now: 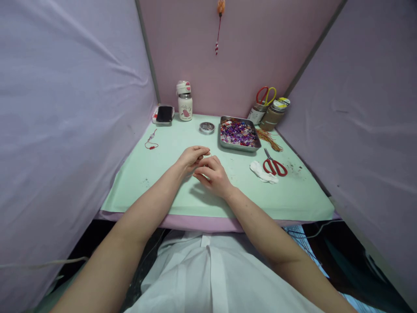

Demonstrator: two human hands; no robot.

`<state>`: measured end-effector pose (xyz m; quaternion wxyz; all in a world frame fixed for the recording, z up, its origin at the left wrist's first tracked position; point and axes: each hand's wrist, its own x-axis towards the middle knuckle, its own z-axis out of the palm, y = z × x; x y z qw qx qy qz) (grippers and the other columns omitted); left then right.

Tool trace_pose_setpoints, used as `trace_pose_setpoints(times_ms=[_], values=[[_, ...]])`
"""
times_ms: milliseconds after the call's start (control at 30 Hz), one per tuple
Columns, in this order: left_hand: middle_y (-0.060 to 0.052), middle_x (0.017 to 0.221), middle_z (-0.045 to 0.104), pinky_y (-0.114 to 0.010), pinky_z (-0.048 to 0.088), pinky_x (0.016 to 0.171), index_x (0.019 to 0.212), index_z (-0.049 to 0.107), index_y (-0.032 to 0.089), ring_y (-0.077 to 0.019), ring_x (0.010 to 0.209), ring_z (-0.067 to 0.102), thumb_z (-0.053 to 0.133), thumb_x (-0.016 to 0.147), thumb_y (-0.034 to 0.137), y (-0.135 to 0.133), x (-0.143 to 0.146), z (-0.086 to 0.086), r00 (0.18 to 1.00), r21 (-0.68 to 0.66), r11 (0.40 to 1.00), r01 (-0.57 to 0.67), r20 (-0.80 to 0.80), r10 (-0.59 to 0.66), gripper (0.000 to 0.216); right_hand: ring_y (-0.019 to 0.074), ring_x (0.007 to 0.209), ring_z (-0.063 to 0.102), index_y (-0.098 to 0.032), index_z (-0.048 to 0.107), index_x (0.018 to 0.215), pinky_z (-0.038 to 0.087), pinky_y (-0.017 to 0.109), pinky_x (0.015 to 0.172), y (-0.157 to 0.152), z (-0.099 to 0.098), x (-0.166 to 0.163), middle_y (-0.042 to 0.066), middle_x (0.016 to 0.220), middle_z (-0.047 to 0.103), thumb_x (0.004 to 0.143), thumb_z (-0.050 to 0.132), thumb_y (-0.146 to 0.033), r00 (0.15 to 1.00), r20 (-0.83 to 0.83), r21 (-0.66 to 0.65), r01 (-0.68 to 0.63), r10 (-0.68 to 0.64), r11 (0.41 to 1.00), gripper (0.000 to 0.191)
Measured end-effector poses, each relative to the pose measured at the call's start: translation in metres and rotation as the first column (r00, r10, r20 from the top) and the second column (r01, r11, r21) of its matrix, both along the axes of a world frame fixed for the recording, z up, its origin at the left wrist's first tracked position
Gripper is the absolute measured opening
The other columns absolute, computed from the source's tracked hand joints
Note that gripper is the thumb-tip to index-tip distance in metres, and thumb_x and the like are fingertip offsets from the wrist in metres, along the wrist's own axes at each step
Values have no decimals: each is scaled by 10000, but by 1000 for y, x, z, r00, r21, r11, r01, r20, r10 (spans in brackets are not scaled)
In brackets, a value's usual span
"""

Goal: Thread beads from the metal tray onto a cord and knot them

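Observation:
Above the middle of the pale green table top, my left hand (191, 158) and my right hand (213, 174) meet, nearly touching. A very thin thread (210, 154) shows between the left fingertips and the right fingers. My left hand is closed in a pinch on it. My right hand is curled, its thumb and fingertips together around what looks like the same thread; most of it is hidden by the fingers. Beyond the hands, to the right, is a metal tray (240, 148) of purple, red and clear beads (237, 132). Behind them sits a small round clear-lidded case (206, 127).
Red-handled scissors (275, 166) lie at right beside a crumpled white cloth (263, 172). Brown cords (270, 140) lie near two jars (273, 115), one holding scissors. At left are a red beaded string (151, 142), a phone (164, 114) and a bottle (185, 104). Fabric walls surround the table.

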<state>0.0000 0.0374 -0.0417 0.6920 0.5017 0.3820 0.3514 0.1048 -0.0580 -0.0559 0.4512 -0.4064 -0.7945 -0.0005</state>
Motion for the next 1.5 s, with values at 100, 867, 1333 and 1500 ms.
trace_pose_setpoints(times_ms=[100, 867, 1333, 1500], values=[[-33, 696, 640, -226, 246, 434, 723, 649, 153, -52, 479, 354, 753, 623, 360, 2, 1, -1, 997, 84, 994, -64, -27, 66, 253, 203, 841, 526, -245, 621, 783, 434, 398, 810, 1, 1, 1, 49, 839, 586, 886, 527, -308, 992, -112, -33, 48, -51, 998, 153], [-48, 793, 704, -270, 431, 701, 759, 712, 152, -129, 717, 567, 669, 695, 310, -3, 7, -5, 978, 518, 850, -97, -107, 177, 175, 134, 622, 425, -212, 477, 608, 372, 278, 640, 17, -4, 17, -28, 612, 472, 800, 526, -327, 760, -514, -437, 166, -397, 884, 229], [-21, 716, 678, -253, 399, 628, 790, 729, 156, -111, 621, 501, 637, 732, 306, -5, 7, -6, 953, 648, 757, -80, -172, 248, 185, 98, 546, 340, -198, 539, 601, 274, 241, 520, 25, -8, 22, -50, 562, 416, 707, 613, -324, 530, -746, -564, -180, -403, 806, 180], [-25, 742, 691, -249, 398, 627, 800, 733, 156, -110, 626, 511, 629, 739, 303, -8, 7, -5, 947, 671, 740, -52, -203, 250, 190, 93, 539, 337, -198, 562, 658, 243, 240, 491, 26, -8, 23, -47, 587, 424, 694, 668, -394, 481, -795, -535, -269, -370, 801, 226]])
